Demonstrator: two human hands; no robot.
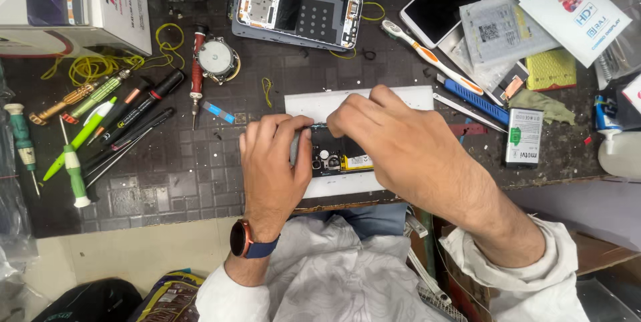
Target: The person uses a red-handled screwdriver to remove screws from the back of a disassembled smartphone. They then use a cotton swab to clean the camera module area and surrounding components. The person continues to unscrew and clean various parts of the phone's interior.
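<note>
Left hand gripping an opened phone on a white mat, right hand pinching its top edge, screwdrivers at left on dark table

The person wears a loose white shirt with a faint pale grey pattern and long sleeves. On the left wrist sits a round watch with a reddish-copper case and a dark blue strap. The left hand and the right hand are bare, without rings or gloves.
</note>
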